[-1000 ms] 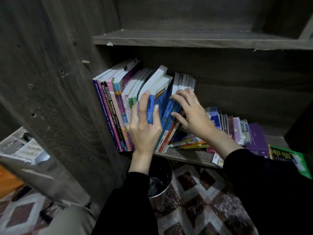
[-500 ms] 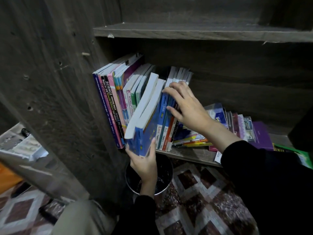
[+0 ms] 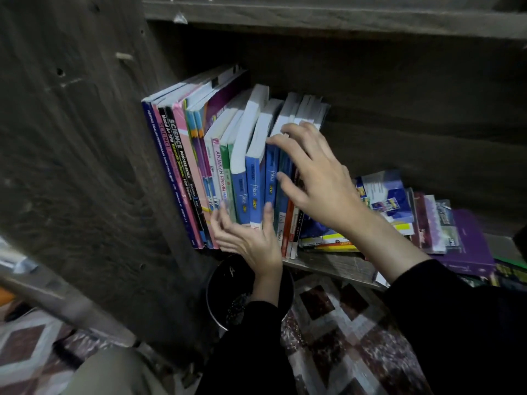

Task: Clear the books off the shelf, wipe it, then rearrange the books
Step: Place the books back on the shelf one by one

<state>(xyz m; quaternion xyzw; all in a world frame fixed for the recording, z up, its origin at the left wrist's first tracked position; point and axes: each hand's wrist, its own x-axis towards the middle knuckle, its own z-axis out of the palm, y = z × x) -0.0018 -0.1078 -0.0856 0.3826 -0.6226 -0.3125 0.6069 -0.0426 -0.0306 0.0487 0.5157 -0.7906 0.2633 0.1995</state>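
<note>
A row of books (image 3: 199, 166) stands upright at the left end of the wooden shelf (image 3: 336, 266), leaning against the cabinet's side panel. Among them are blue "fokus" books (image 3: 253, 183). My left hand (image 3: 248, 243) reaches up from below, its spread fingers and thumb pressing on the lower spines of these blue books. Over the books just to their right, my right hand (image 3: 316, 181) lies with straight, spread fingers on their tops and spines. More books (image 3: 385, 201) lean and lie in a loose pile further right, ending in a purple one (image 3: 467, 243).
The upper shelf board (image 3: 313, 21) runs close above the books. The cabinet side panel (image 3: 85, 166) walls off the left. A dark round bin (image 3: 225, 297) stands on the patterned floor (image 3: 342, 337) under the shelf edge, right beneath my left forearm.
Two blue books that my left hand had tipped out of the row are back in line. That hand moved up onto their lower spines. My right hand stays on the neighbouring books.
</note>
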